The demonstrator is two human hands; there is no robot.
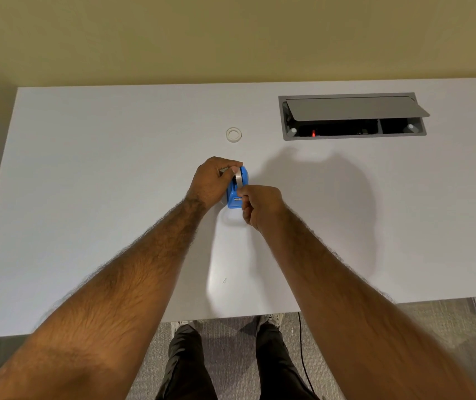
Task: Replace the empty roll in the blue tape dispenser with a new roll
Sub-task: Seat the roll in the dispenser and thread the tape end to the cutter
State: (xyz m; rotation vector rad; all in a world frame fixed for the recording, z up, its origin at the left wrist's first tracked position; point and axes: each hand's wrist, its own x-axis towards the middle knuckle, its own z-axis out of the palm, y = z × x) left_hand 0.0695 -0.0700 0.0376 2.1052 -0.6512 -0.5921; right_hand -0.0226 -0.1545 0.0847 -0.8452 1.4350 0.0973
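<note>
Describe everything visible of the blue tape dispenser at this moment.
The blue tape dispenser is a small, glossy, plastic-looking body standing on the white desk near its middle, rounded end away from the person. A roll with a greyish, shiny edge sits in its top. A pale slot or label shows on its near end. The left hand grips its far and left side; the right hand pinches at its near right edge. Its base is mostly hidden.

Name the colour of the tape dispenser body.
Blue, clearest in the head view.
</note>
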